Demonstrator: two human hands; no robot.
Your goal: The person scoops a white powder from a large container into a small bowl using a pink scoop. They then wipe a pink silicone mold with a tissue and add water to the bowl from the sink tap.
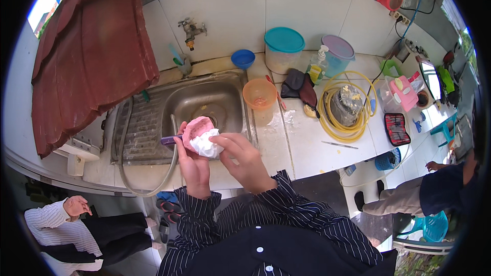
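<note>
My left hand (pixel 193 168) holds a dental impression (pixel 196 127), pink material in a tray with a purple handle (pixel 171 139) sticking out to the left. My right hand (pixel 239 154) pinches a crumpled white tissue (pixel 205 145) against the near side of the pink material. Both hands are over the front edge of the steel sink (pixel 176 94). Part of the impression is hidden behind the tissue. A pale hose (pixel 123 158) loops over the sink's front edge, to the left of my left hand.
Right of the sink stand an orange bowl (pixel 259 94), a teal-lidded tub (pixel 284 46), a pump bottle (pixel 318 64) and a coiled yellow hose (pixel 332 122). A tap (pixel 192 33) juts from the tiled wall. One person (pixel 76 225) is at lower left, another (pixel 434 194) at right.
</note>
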